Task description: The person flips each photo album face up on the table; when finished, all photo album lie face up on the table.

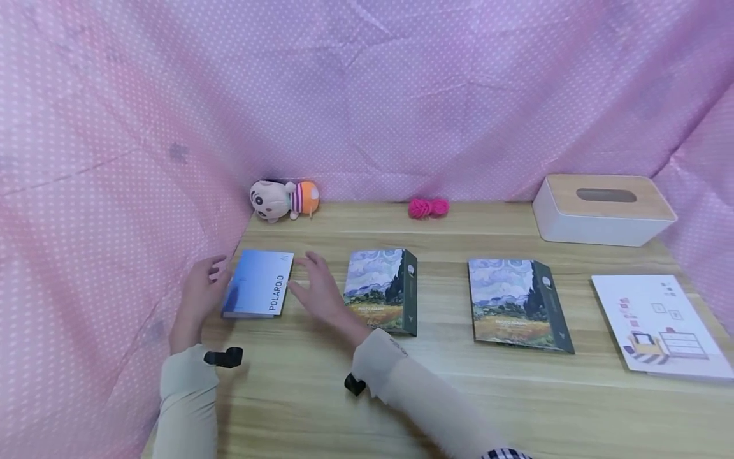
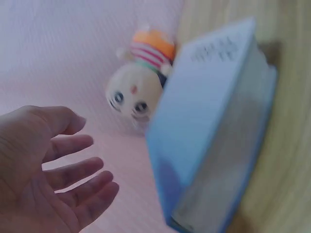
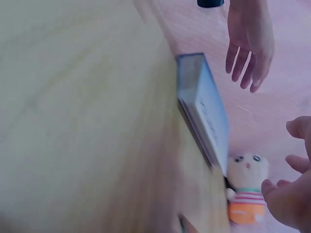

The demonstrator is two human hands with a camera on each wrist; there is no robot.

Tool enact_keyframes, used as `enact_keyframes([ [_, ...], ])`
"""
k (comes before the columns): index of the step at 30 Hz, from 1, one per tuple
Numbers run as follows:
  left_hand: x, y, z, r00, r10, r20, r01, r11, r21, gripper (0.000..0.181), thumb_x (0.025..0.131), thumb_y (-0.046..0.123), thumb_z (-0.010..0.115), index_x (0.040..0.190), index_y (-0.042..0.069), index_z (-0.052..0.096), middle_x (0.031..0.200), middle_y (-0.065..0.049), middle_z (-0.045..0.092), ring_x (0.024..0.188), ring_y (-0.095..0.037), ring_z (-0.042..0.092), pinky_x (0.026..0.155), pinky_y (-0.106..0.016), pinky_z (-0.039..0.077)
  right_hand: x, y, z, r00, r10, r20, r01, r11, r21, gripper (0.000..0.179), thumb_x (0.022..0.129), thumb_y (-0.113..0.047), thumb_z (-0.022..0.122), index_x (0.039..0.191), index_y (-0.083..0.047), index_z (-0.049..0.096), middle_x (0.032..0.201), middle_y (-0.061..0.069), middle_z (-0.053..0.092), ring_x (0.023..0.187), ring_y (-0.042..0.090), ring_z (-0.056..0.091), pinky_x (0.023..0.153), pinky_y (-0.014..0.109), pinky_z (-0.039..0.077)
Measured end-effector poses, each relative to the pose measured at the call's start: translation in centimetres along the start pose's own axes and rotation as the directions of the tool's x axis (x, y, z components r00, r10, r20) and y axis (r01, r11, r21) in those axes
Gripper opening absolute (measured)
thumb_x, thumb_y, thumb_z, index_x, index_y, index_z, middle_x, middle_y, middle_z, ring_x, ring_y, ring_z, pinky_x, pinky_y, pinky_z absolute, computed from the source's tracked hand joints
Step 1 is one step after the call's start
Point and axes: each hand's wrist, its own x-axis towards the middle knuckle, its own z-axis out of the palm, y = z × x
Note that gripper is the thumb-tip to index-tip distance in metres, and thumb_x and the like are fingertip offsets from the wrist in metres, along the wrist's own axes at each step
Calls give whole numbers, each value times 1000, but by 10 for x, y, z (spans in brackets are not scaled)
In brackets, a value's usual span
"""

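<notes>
A blue album marked POLAROID (image 1: 258, 284) lies flat on the wooden table at its left side. Just left of it, my left hand (image 1: 201, 290) hovers with fingers loosely bent. The left wrist view shows a gap between that hand (image 2: 43, 170) and the thick album (image 2: 194, 116). On the album's other side is my right hand (image 1: 323, 293), its thumb and fingers spread toward the right edge. Nothing lies in either palm. The right wrist view catches part of the right hand (image 3: 294, 194), with the left hand (image 3: 250, 39) beyond the album (image 3: 214, 121).
Two albums with painted landscape covers, one nearer (image 1: 373, 280) and one farther right (image 1: 504, 299), lie beside a white illustrated album (image 1: 659, 319). Along the back are a plush doll (image 1: 275, 199), pink yarn (image 1: 428, 208) and a tissue box (image 1: 602, 226). A pink dotted cloth (image 1: 401, 95) hangs behind.
</notes>
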Motion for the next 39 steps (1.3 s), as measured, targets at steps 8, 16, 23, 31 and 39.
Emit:
enact_keyframes([
  [8, -2, 41, 14, 993, 78, -87, -75, 997, 33, 40, 97, 15, 49, 132, -4, 51, 135, -32, 44, 117, -48, 48, 92, -57, 47, -10, 9, -48, 988, -103, -116, 107, 994, 30, 51, 91, -22, 63, 138, -9, 48, 152, 12, 32, 137, 30, 36, 111, 47, 35],
  [16, -8, 67, 39, 988, 152, -22, -151, 988, 34, 41, 98, 18, 50, 134, -1, 49, 135, -27, 46, 117, -44, 50, 90, -55, 50, -23, 32, -91, 976, -79, -204, 92, 994, 53, 52, 92, -22, 62, 140, -11, 46, 152, 9, 32, 130, 29, 43, 98, 47, 47],
  [23, -13, 86, 77, 971, 222, 92, -216, 973, -77, 43, 96, 16, 55, 135, -1, 48, 132, -24, 49, 114, -40, 54, 92, -50, 51, -43, 65, -115, 960, -33, -279, 49, 997, 51, 53, 92, -20, 64, 139, -6, 45, 149, 11, 36, 134, 29, 39, 109, 44, 38],
  [31, -24, 99, 120, 941, 217, 258, -175, 969, -176, 51, 97, 24, 56, 141, 1, 42, 138, -22, 47, 117, -39, 55, 96, -49, 49, -70, 97, -135, 950, 179, -257, -157, 982, 105, 67, 91, -30, 64, 146, -7, 33, 150, 15, 34, 134, 36, 39, 110, 49, 35],
  [39, -30, 104, 152, 924, 226, 309, -163, 962, -218, 60, 92, 23, 65, 143, 2, 41, 123, -15, 58, 101, -23, 57, 88, -40, 50, -87, 114, -143, 940, 287, -186, -259, 952, 160, 82, 90, -37, 64, 150, -3, 21, 152, 21, 28, 139, 36, 32, 114, 46, 29],
])
